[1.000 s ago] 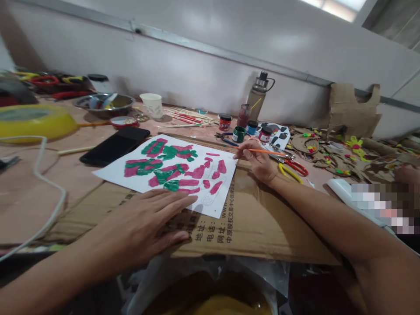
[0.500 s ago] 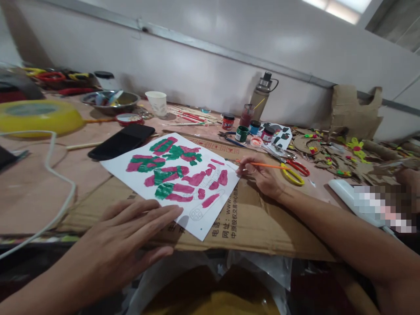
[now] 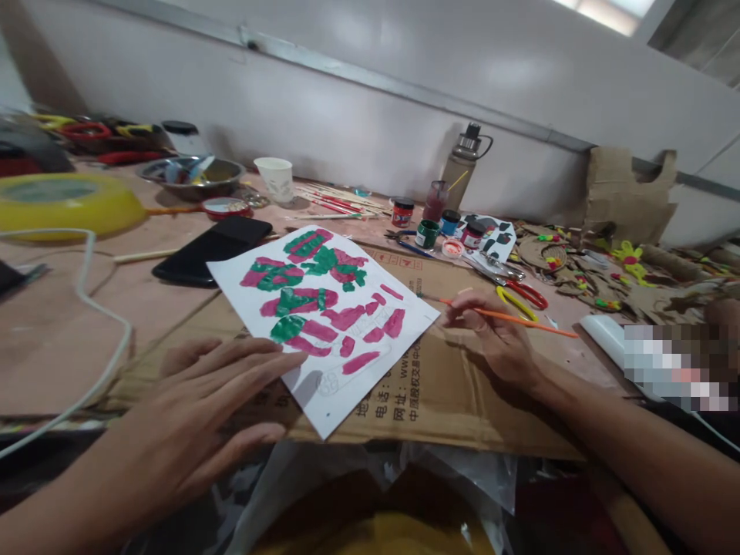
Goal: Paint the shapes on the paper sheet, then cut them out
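Note:
A white sheet of paper (image 3: 398,351) with magenta and green painted shapes and some pencil outlines lies on a flattened cardboard sheet (image 3: 462,401). Flat on its lower left edge rests my left hand (image 3: 231,385), fingers stretched out. My right hand (image 3: 491,331), at the paper's right corner, is closed around an orange-handled paintbrush (image 3: 520,317). The brush tip points left, near the paper's right edge; whether it touches cannot be told. Behind the paper stand small paint jars: red (image 3: 402,212), green (image 3: 427,233), blue (image 3: 449,223) and magenta (image 3: 474,234).
A black phone (image 3: 213,250) lies left of the paper, near a white cable (image 3: 86,285). Farther back are a metal bowl (image 3: 190,181), a paper cup (image 3: 274,179) and a bottle (image 3: 462,166). Scissors (image 3: 523,297) and cardboard crafts (image 3: 543,258) lie to the right.
The paper has turned clockwise, its left corner shifting right and its bottom corner left. My right hand has drawn back to the right and nearer with the paintbrush.

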### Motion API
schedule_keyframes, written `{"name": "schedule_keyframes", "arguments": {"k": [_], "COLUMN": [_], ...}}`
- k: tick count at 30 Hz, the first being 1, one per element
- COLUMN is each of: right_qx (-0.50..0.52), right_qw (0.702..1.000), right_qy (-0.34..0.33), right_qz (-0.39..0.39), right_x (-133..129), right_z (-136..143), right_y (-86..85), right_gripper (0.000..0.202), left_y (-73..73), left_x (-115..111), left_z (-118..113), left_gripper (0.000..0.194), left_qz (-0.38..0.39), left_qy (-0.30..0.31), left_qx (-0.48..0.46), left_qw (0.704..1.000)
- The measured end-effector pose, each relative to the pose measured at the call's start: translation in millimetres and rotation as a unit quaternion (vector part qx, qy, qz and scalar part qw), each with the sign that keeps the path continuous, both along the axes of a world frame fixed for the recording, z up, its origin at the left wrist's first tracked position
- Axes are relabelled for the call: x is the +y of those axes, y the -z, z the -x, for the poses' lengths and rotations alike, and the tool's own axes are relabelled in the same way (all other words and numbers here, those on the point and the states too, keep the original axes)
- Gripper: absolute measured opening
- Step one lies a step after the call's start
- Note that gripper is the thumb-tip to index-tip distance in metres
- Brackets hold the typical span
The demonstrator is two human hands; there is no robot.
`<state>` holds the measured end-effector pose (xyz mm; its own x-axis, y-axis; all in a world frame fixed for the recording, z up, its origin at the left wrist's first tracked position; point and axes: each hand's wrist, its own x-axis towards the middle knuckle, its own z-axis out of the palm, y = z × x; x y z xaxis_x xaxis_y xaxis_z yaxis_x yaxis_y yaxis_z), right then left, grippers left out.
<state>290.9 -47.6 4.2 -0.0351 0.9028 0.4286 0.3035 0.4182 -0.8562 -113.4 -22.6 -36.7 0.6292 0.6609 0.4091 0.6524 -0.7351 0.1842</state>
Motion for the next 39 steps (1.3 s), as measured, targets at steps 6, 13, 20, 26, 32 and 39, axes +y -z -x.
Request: {"name": "schedule_keyframes", "arguments": {"k": [6,13,20,26,32,39], "right_qx": [0.067,0.011,0.03,0.019,-0.001,0.002], "right_qw": [0.997,0.988,0.985,0.991,0.996,0.998], "right_qy": [-0.023,-0.148,-0.169,-0.133,-0.084,-0.043], "right_qz": [-0.043,-0.033,0.022,0.027,0.04,0.045], "right_x": [54,117,118,89,58,38], "right_z": [25,59,62,44,27,24], "right_y": [-10.1,4.4,15.7,21.2,16.5,16.3], "right_gripper": [0.034,0.047,0.05,0.047,0.045,0.041], "left_y": [8.7,8.2,16.5,14.0,3.6,-17.0], "left_x": [-7,-9,-6,1,8,29], "left_z": [17,25,34,33,20,10], "left_gripper": [0.043,0.05,0.049,0.069,0.08,0.085], "left_qz": [0.035,0.013,-0.035,-0.066,-0.087,-0.111], "left_qy": [0.001,0.034,-0.002,-0.001,0.008,0.058], "left_qx": [-0.049,-0.092,-0.064,-0.037,-0.01,0.019], "left_qw": [0.998,0.995,0.997,0.997,0.996,0.992]}}
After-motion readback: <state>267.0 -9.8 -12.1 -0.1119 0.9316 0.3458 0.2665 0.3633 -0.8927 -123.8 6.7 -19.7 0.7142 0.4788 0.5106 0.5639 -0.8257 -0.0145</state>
